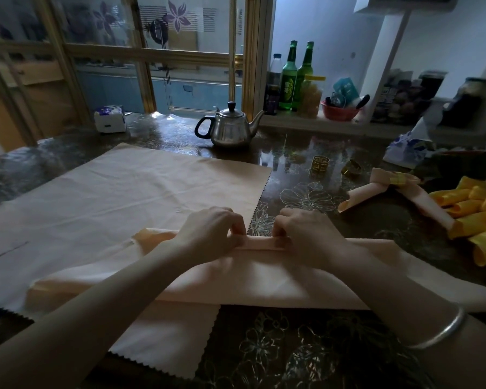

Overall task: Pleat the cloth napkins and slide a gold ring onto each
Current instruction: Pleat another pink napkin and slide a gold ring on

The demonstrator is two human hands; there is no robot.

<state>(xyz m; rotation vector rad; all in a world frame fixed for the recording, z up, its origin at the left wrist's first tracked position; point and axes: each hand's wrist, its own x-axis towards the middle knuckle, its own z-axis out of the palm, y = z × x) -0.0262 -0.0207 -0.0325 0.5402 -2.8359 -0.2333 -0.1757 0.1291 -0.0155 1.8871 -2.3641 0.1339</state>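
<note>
A: Peach napkin, where is it lying?
B: Across the near side of the table, partly over a second, flat peach cloth. The left hand and right hand are close together, fingers curled and pinching the top pleat, likely so the fold comes out even.
A: And the rings?
B: One gold ring and a second gold ring wait beyond the right hand, near a finished ringed napkin. I'd guess that's so they're within reach once the pleating ends
</note>
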